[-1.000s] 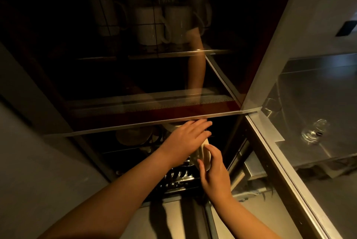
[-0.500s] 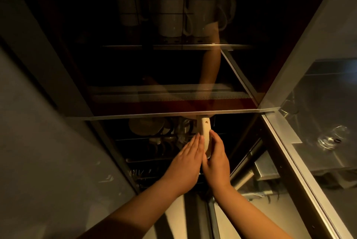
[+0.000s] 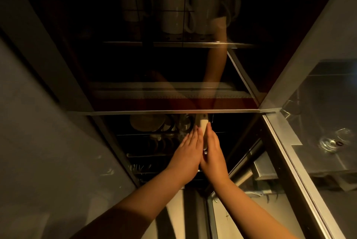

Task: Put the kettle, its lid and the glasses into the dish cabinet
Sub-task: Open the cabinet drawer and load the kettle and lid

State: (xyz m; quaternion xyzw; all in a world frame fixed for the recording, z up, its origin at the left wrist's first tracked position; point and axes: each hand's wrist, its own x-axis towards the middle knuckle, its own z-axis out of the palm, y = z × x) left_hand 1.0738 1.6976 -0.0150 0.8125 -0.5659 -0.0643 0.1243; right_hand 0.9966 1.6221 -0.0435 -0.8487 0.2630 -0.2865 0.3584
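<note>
Both sets of fingers are straight and lie flat: the left hand [image 3: 188,153] and the right hand [image 3: 213,152] press palm-in against either side of a pale, slim handle [image 3: 203,125], which I take to belong to the kettle (its body is hidden behind the hands and the dark of the shelf, so this is a judgement). Neither hand curls round it; the handle is sandwiched between the straight fingers, its upper end showing just above the fingertips.

The handle stands inside the lower compartment of the dish cabinet [image 3: 173,112], just under the metal edge, beside plates [image 3: 147,124] stacked on a wire rack [image 3: 154,155]. White mugs [image 3: 173,14] sit dimly on a shelf above.

So the kettle appears to be going in, or is nearly seated. Whether its lid is on I cannot tell. At least one glass [image 3: 331,141] lies on the steel counter [image 3: 328,161] well to the right, apart from the cabinet, so the glasses seem left to do.
</note>
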